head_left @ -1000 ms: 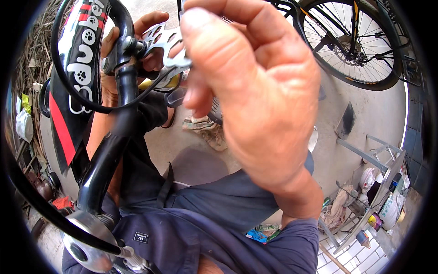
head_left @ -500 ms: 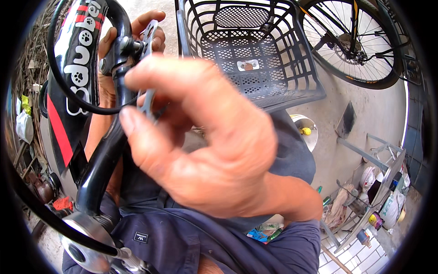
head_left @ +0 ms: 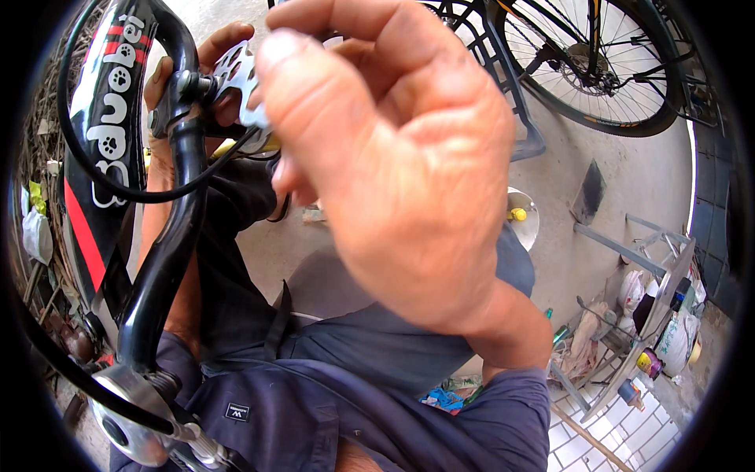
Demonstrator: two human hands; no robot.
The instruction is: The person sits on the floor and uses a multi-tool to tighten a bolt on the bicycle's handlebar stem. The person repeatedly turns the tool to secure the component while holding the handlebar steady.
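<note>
Partly, the right hand (head_left: 417, 173) hides the black basket (head_left: 532, 146) behind it.

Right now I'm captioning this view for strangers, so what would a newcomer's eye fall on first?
Probably the right hand, large in the middle of the view and partly covering a silver plate with cut-outs. Next comes the curved black tube running down the left side, with the left hand partly hidden behind its upper part. At the upper right, a spoked bicycle wheel stands out.
</note>
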